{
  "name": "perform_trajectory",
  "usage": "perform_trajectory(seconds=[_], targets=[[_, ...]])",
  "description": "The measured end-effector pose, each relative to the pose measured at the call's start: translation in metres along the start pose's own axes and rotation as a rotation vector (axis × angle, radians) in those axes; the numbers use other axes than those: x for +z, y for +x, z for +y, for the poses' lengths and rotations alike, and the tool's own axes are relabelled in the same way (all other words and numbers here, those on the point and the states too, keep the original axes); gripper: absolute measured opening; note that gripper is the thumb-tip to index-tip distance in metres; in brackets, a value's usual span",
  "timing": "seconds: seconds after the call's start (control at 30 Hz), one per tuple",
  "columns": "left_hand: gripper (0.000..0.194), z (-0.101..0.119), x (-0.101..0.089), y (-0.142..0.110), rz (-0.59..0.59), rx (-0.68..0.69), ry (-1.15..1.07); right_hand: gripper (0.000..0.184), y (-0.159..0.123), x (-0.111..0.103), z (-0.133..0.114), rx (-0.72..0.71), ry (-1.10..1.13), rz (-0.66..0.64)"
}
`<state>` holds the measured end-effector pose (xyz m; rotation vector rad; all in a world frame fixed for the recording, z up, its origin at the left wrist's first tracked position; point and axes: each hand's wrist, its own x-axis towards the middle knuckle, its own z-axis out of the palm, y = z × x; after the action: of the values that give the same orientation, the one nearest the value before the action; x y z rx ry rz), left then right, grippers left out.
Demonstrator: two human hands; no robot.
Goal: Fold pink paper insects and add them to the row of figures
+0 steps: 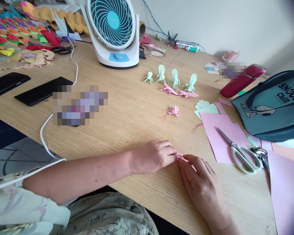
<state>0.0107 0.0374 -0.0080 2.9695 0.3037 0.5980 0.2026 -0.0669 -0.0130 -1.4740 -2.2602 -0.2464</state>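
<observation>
Pinching small folded pink paper [182, 157]: left hand [161, 155], right hand [201, 178], near wooden table's [137, 130] front edge. Likely light, crease-prone; grip ends.

Left hand [159, 155], right hand [203, 182] — both pinching small pink paper [180, 156].

Held between my left hand [159, 156] and right hand [203, 182]: pink folded paper [181, 157], matt. My tabletop [127, 107]: wood-grained, smooth, low sheen. Green figures [174, 77]: matt paper, crisply creased. Scissors [233, 145]: metal blades, smooth pale plastic handles. Bottle [238, 85]: red, smooth, glossy. Fan [112, 20]: smooth plastic. Bag [267, 104]: matt, cloth-like, printed. Cable [41, 133]: smooth, plastic-coated. My trousers [107, 215]: soft patterned cloth.
</observation>
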Motion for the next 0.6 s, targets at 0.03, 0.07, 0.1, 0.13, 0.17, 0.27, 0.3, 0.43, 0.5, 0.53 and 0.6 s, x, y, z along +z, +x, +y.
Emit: perform_trajectory(seconds=[0.03,0.07,0.1,0.13,0.17,0.27,0.3,0.43,0.5,0.53,0.6], targets=[[0.024,0.0,-0.002,-0.002,-0.009,0.012,0.011,0.019,-0.001,0.0,0.001,-0.014,-0.006,-0.008],[0.025,0.001,-0.003,-0.004,-0.015,0.021,0.023,0.02,-0.002,0.0,0.002,-0.03,-0.007,-0.017],[0.027,0.001,-0.004,-0.005,-0.022,0.024,0.034,0.02,-0.003,0.0,0.003,-0.043,-0.003,-0.028],[0.029,0.002,-0.005,-0.006,-0.027,0.023,0.045,0.021,-0.004,0.0,0.004,-0.052,0.004,-0.035],[0.03,0.002,-0.005,-0.006,-0.033,0.02,0.054,0.022,-0.006,0.0,0.005,-0.058,0.014,-0.04],[0.032,0.004,-0.007,-0.006,-0.068,0.003,0.06,0.025,-0.009,0.001,0.006,-0.055,0.047,-0.045],[0.032,0.004,-0.007,-0.006,-0.085,-0.002,0.057,0.025,-0.01,0.002,0.006,-0.049,0.054,-0.047],[0.024,0.002,-0.01,-0.006,-0.12,-0.016,0.025,0.025,-0.01,0.002,0.006,-0.034,0.074,-0.059],[0.023,0.0,-0.011,-0.006,-0.122,-0.013,-0.005,0.025,-0.009,0.002,0.006,-0.029,0.087,-0.054],[0.023,-0.001,-0.012,-0.006,-0.119,-0.011,-0.019,0.025,-0.009,0.001,0.006,-0.026,0.096,-0.046],[0.023,-0.002,-0.013,-0.006,-0.103,-0.014,-0.043,0.023,-0.008,0.001,0.006,-0.018,0.118,-0.034]])
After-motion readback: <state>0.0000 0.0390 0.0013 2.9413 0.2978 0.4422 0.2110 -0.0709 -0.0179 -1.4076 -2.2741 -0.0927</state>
